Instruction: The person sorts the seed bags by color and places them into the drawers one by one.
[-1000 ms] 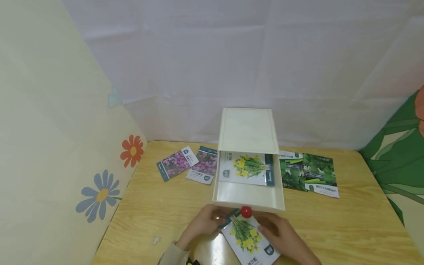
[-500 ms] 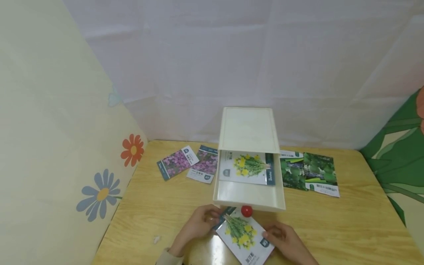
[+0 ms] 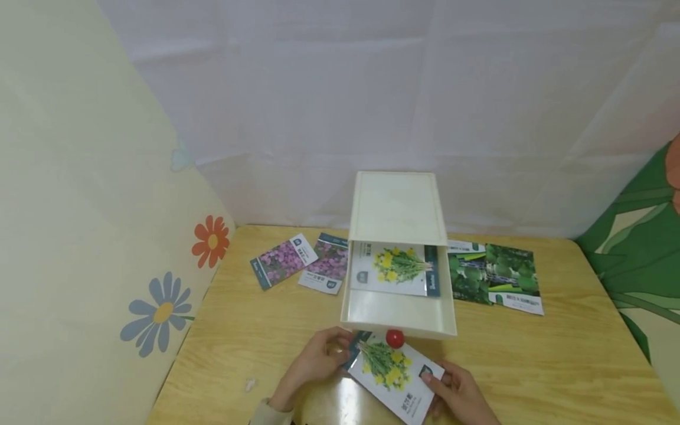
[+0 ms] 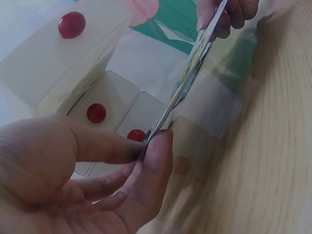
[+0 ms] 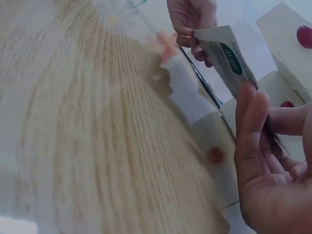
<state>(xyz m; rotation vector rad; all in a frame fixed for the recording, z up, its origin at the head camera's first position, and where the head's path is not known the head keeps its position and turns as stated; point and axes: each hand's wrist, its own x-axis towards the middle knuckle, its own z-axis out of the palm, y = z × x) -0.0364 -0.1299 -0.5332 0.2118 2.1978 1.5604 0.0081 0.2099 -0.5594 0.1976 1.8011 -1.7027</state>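
Observation:
A white packet with yellow flowers (image 3: 390,375), apparently a seed packet, is held off the table in front of the open drawer (image 3: 395,313). My left hand (image 3: 321,357) pinches its dark-banded end between thumb and fingers; the left wrist view shows the packet edge-on there. At the opposite end, near the logo, my right hand (image 3: 461,394) grips it with the thumb on the printed face. The packet's printed back (image 5: 222,53) faces the right wrist camera. Inside the drawer lies a similar yellow-flower packet (image 3: 401,268).
The drawer's red knob (image 3: 395,338) sits just beyond the held packet. More red-knobbed drawers (image 4: 96,113) are below it. Purple-flower packets (image 3: 284,261) lie left of the white cabinet (image 3: 398,206), green packets (image 3: 512,274) right of it. A patterned panel (image 3: 79,177) borders the left side.
The held packet has turned, its logo end swinging upward to the right. My right hand has shifted from the packet's side to its logo end. My left hand has hardly moved.

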